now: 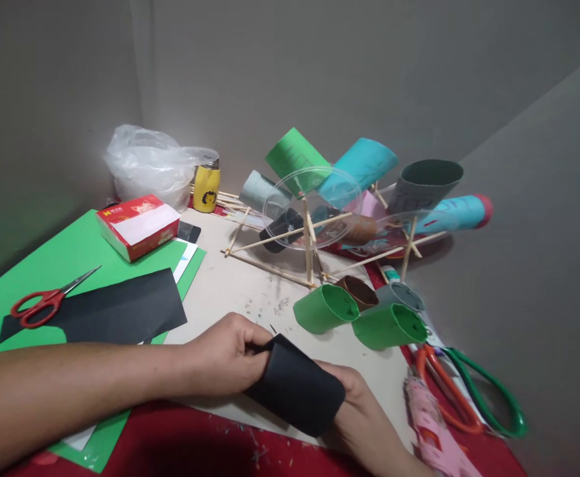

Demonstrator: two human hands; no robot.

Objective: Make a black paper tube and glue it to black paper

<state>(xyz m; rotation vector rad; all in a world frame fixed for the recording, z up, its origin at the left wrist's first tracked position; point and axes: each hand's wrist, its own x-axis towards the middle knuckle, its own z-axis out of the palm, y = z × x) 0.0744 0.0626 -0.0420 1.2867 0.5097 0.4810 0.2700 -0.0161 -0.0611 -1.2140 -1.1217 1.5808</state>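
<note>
A piece of black paper curved into a tube [300, 387] is held low over the table's near side. My left hand [230, 354] pinches its left end, with fingers tucked at the opening. Around the right end and behind it is my right hand [354, 404], its fingers mostly hidden by the paper. Just beyond stand two green paper tubes [324, 310], along with a brown one [358, 293] and a grey one [399, 296]. Farther back, a wheel of clear discs [312, 209] on wooden sticks carries several coloured paper tubes [362, 169].
Red-handled scissors [39, 308] lie on black paper [126, 308] over a green sheet [71, 252] at left. A red box [138, 225], plastic bag [145, 165] and yellow container [206, 185] stand behind. Larger scissors [449, 397] and a pink patterned object [432, 424] are at right.
</note>
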